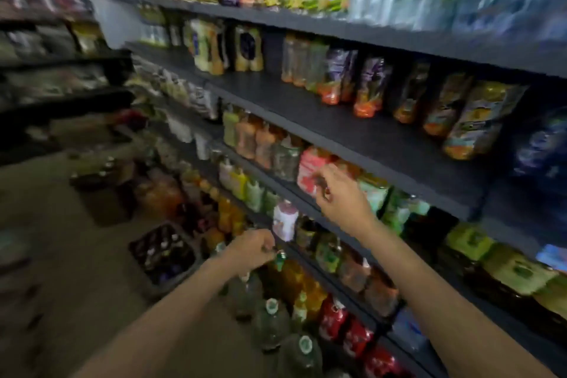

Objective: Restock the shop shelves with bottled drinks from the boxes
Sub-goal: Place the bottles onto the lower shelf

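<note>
The whole view is blurred by motion. My left hand (251, 250) is low at the shelf front, and its curled fingers pinch the neck of a bottle with a green cap (279, 257). My right hand (340, 193) reaches up to the third shelf (352, 138), its fingers curled against a pink bottle (308, 167) in the row there. The blur hides whether it grips that bottle. Rows of bottled drinks in orange, green and red fill the dark shelves on the right.
A dark crate of bottles (164, 255) stands on the floor left of my left arm, and cartons (101, 190) sit further back. Large green-capped bottles (271, 316) stand on the floor under my left arm. More shelving lines the far left.
</note>
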Action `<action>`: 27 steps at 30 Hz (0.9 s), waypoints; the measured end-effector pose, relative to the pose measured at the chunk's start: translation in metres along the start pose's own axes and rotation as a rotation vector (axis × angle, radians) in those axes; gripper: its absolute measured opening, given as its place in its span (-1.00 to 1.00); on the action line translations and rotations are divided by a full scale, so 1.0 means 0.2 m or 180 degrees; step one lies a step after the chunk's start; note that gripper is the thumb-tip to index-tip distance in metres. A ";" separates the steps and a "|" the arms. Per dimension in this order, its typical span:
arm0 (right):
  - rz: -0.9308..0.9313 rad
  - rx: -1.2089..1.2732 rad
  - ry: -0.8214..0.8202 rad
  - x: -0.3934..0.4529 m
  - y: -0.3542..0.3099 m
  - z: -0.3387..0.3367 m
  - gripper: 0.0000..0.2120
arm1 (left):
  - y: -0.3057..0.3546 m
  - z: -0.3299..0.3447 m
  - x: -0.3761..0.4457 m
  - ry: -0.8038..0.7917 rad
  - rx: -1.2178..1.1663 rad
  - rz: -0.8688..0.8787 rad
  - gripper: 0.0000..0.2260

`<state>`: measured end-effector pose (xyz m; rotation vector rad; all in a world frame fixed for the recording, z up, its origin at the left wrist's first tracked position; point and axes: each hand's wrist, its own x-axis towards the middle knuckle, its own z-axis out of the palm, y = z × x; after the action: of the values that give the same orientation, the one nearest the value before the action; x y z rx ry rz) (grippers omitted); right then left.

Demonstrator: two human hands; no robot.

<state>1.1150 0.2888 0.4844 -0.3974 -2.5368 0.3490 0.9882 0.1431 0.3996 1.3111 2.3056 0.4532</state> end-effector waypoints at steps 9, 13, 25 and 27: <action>0.0147 0.0009 -0.2571 0.64 -0.55 1.17 -0.59 | -1.47 -0.36 -0.41 0.0684 -0.0956 -0.1992 -0.84; 0.0196 0.0144 -0.3180 0.81 -0.69 1.67 -0.54 | -1.84 -0.39 -0.40 0.0846 -0.1386 -0.2460 -0.87; 0.0998 0.0147 -0.3902 1.30 -0.59 3.23 -0.72 | -3.00 -0.47 0.44 0.0274 -0.1647 -0.2796 -0.82; 0.1284 0.0327 -0.3843 1.33 -0.57 3.44 -0.71 | -3.14 -0.42 0.60 0.0196 -0.1798 -0.2698 -0.81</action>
<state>0.4969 0.1631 0.0836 -0.8477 -3.5380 1.1459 0.4368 -0.0692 0.1394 0.0266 2.2721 0.7518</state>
